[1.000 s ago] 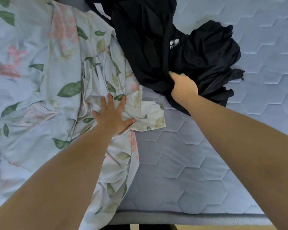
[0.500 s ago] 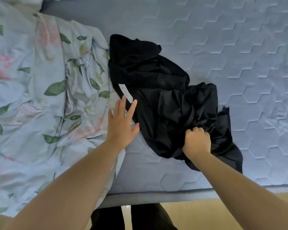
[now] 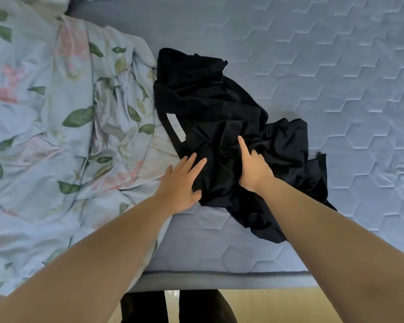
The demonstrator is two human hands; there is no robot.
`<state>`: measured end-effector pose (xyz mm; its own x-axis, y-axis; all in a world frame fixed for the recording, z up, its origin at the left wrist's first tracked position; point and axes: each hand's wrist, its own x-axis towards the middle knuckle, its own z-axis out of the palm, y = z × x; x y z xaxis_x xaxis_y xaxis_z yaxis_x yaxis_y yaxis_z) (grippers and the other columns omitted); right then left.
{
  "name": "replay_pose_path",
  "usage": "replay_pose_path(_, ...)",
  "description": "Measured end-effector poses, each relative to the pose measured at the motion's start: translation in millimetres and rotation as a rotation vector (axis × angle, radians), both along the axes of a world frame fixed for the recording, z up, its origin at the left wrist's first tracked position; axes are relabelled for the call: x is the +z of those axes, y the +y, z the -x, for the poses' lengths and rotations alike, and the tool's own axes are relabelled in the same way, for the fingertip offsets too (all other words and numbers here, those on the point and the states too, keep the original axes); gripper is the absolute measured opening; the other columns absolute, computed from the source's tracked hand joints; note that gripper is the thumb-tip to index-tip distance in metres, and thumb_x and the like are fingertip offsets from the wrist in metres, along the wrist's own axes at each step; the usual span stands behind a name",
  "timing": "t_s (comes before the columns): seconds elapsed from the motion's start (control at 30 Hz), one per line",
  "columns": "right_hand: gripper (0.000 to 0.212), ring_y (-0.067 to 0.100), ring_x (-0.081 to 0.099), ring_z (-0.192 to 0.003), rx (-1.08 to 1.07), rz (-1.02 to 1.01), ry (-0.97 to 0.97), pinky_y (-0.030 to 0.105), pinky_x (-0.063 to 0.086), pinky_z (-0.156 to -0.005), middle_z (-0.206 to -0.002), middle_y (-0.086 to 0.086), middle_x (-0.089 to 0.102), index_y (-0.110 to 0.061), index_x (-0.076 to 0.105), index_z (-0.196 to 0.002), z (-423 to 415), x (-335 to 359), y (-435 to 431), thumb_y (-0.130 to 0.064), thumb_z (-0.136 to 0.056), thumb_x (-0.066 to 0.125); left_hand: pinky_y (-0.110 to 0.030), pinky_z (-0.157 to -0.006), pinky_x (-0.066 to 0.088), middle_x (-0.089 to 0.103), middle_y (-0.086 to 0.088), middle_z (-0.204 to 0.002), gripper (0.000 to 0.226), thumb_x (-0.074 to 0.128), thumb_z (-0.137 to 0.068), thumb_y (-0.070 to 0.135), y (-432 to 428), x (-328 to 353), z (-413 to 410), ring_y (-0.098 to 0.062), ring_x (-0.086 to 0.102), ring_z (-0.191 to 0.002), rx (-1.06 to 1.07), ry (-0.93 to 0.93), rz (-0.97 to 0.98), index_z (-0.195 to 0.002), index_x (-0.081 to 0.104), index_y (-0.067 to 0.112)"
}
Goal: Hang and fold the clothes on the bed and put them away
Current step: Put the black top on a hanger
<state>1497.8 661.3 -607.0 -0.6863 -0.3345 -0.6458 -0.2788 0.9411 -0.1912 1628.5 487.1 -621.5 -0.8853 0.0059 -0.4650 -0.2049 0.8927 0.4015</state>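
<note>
A crumpled heap of black clothes [image 3: 219, 108] lies on the blue quilted mattress [image 3: 336, 66], close to its near edge, with a white label [image 3: 175, 127] showing on its left side. My left hand [image 3: 180, 185] lies flat with fingers spread at the heap's left edge, touching the fabric. My right hand [image 3: 252, 166] rests on the middle of the heap; its forefinger points away from me and the other fingers dig into the folds, so its grip is unclear.
A rumpled floral duvet [image 3: 56, 136] covers the left part of the bed and borders the black heap. The mattress's near edge [image 3: 219, 280] runs below my arms, with wooden floor [image 3: 278, 306] and my dark trouser legs beneath it.
My right hand has let go of its fistful near the bed's edge and moved up onto the heap's middle. My left hand has slid right onto the black fabric.
</note>
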Motion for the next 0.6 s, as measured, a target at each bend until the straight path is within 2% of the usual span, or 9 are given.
replay_pose_path(0.07,0.070,0.031,0.054,-0.100,-0.058,0.034,-0.076,0.039,0.049,-0.084,-0.108,0.010,0.054,-0.020,0.029,-0.142,-5.4,6.4,-0.6,-0.009,-0.081,0.061,-0.048,-0.117,0.011,-0.005,-0.003,-0.161,0.085,0.057,-0.091,0.041,-2.2,6.7,-2.3,-0.024,-0.001,-0.148,0.055,0.080,0.020,-0.153,0.000,0.030)
replay_pose_path(0.1,0.037,0.029,0.057,-0.090,-0.025,0.035,-0.132,0.035,0.050,-0.075,-0.096,0.007,0.055,-0.013,0.049,-0.115,-9.5,12.7,-0.6,-0.006,-0.080,0.056,-0.048,-0.117,0.011,-0.005,-0.004,-0.161,0.086,0.056,-0.089,0.045,-3.4,10.6,-2.1,-0.024,-0.001,-0.148,0.074,0.118,0.031,-0.153,0.000,0.029)
replay_pose_path(0.13,0.012,0.026,0.055,-0.080,0.063,0.010,-0.204,0.032,0.048,-0.065,-0.083,0.005,0.053,-0.012,0.051,-0.087,-14.3,23.4,-0.9,-0.003,-0.079,0.052,-0.049,-0.117,0.010,-0.004,-0.006,-0.161,0.087,0.054,-0.088,0.052,-4.8,14.2,-1.2,-0.025,-0.001,-0.148,0.083,0.160,0.043,-0.153,0.001,0.028)
replay_pose_path(0.2,0.023,0.021,0.046,-0.063,0.303,-0.040,-0.349,0.028,0.036,-0.050,-0.068,0.004,0.045,-0.011,0.038,-0.064,-22.7,42.9,2.1,0.004,-0.078,0.048,-0.051,-0.116,0.008,-0.001,-0.006,-0.161,0.086,0.042,-0.085,0.063,-7.5,22.1,6.0,-0.027,-0.001,-0.148,0.107,0.225,0.061,-0.153,0.004,0.027)
replay_pose_path(0.3,0.030,0.016,0.040,-0.061,0.537,-0.103,-0.426,0.025,0.032,-0.052,-0.066,0.001,0.040,-0.012,0.035,-0.060,-23.3,67.2,15.9,0.007,-0.081,0.045,-0.055,-0.115,0.003,-0.003,0.000,-0.161,0.071,0.029,-0.092,0.062,-9.4,30.7,27.5,-0.024,-0.008,-0.147,0.238,0.158,0.025,-0.152,0.006,0.032)
replay_pose_path(0.4,0.015,0.025,0.050,-0.082,0.594,0.238,0.048,0.033,0.041,-0.066,-0.083,0.004,0.053,-0.009,0.057,-0.071,-21.9,68.6,31.8,-0.001,-0.080,0.047,-0.050,-0.116,0.002,0.005,-0.001,-0.161,0.057,0.024,-0.099,0.051,1.2,24.7,47.3,-0.024,-0.003,-0.148,0.325,-0.070,-0.148,-0.152,0.013,0.032)
replay_pose_path(0.43,0.016,0.031,0.054,-0.089,0.504,0.361,0.254,0.037,0.045,-0.071,-0.095,0.009,0.059,-0.007,0.065,-0.083,-21.5,64.3,39.0,-0.005,-0.078,0.050,-0.044,-0.118,0.003,0.009,-0.004,-0.160,0.055,0.024,-0.101,0.048,8.5,23.1,50.9,-0.025,0.001,-0.148,0.315,-0.121,-0.230,-0.152,0.017,0.028)
replay_pose_path(0.5,0.045,0.037,0.049,-0.116,0.142,0.398,0.456,0.049,0.042,-0.095,-0.128,0.016,0.053,-0.011,0.060,-0.119,-16.5,56.4,53.3,-0.015,-0.075,0.064,-0.039,-0.119,0.004,0.011,-0.006,-0.160,0.055,0.027,-0.101,0.046,24.2,22.5,52.0,-0.024,0.004,-0.148,0.330,-0.192,-0.385,-0.151,0.020,0.026)
replay_pose_path(0.6,0.103,0.032,0.012,-0.145,-0.405,0.045,0.323,0.054,0.011,-0.115,-0.157,0.013,0.012,-0.024,0.016,-0.150,-5.3,46.3,83.5,-0.042,-0.069,0.078,-0.052,-0.118,0.002,0.001,0.000,-0.161,0.069,0.035,-0.091,0.064,40.2,26.7,50.8,-0.022,-0.005,-0.148,0.395,-0.219,-0.439,-0.151,0.014,0.035)
